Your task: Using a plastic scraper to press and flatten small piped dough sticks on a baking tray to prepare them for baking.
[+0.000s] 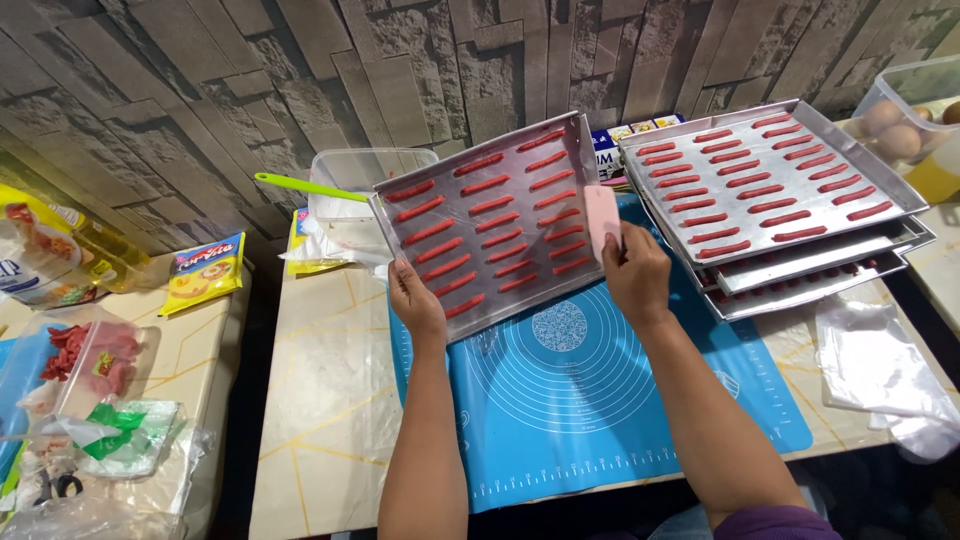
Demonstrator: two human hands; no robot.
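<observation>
A pale table [330, 400] with thin gold lines carries a blue baking mat [600, 400]; a stack of metal trays [900, 245] sits at its right; a clear tub [350, 170], perhaps plastic, stands behind; crumpled clear plastic [880, 370] lies beside the mat.

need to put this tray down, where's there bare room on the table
The blue mat is bare in front of both hands, from the held tray to the table's near edge. The cream tabletop left of the mat is bare too. It is crowded to the right, with the tray stack and plastic sheet.
</observation>
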